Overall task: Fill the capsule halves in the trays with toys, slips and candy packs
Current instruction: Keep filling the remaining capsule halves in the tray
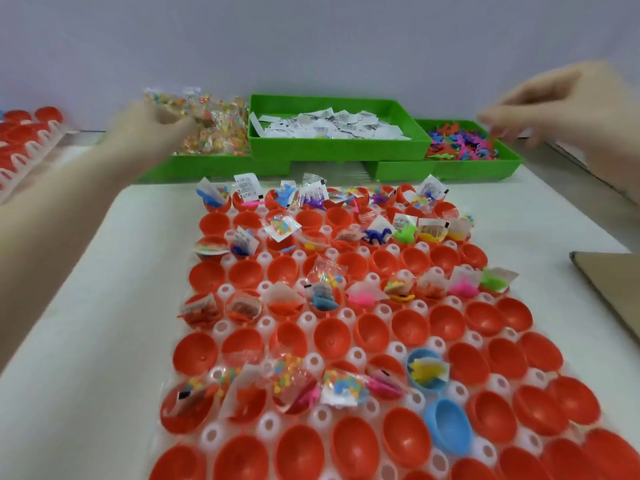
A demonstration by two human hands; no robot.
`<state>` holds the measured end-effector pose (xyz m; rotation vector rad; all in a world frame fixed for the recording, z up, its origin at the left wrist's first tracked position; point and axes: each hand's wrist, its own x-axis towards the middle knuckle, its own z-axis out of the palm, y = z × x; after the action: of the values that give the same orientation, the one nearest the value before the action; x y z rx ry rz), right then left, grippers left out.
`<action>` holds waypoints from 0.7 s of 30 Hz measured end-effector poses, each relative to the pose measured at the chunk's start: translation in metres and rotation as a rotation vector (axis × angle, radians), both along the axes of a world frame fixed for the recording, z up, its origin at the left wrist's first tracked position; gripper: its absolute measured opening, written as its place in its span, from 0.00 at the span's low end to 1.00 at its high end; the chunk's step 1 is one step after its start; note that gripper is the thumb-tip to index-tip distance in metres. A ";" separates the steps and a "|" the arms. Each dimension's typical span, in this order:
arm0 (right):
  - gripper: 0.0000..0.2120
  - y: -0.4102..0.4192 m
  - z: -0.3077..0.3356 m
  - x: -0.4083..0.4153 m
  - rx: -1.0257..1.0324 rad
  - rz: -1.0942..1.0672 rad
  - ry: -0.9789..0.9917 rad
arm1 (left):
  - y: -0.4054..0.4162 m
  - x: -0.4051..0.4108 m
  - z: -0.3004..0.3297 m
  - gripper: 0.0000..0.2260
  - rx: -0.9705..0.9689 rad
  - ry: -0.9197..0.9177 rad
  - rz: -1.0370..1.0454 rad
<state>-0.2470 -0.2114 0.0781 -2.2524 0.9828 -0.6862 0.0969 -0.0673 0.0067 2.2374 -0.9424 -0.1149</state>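
Observation:
A white tray (221, 293) in front of me holds rows of red capsule halves (372, 332) and two blue ones (448, 426). Alternate rows carry toys, paper slips and candy packs; the rows between are bare. At the back, green bins hold candy packs (214, 133), paper slips (332, 126) and small plastic toys (460, 147). My left hand (152, 124) reaches into the candy packs, blurred, its fingers curled among them. My right hand (561, 105) hovers over the toy bin's right end, blurred, fingers stretched toward the toys.
A second tray of red capsule halves (24, 140) sits at the far left. A brown cardboard sheet (613, 289) lies at the right edge of the white table. A grey wall rises behind the bins.

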 end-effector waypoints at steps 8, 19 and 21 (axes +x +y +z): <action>0.18 -0.129 -0.056 0.064 -0.004 -0.329 0.298 | -0.023 0.009 -0.019 0.16 0.103 -0.137 0.236; 0.18 -0.145 -0.086 0.065 -0.026 -0.460 0.269 | -0.021 0.018 -0.025 0.12 -0.310 -0.053 0.271; 0.19 -0.146 -0.084 0.064 -0.047 -0.494 0.231 | -0.023 0.016 -0.023 0.10 -0.301 -0.066 0.273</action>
<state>-0.1835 -0.3570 -0.0064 -2.1754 1.6842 -0.6613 0.1130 -0.0901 -0.0164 2.0722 -0.6316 0.2130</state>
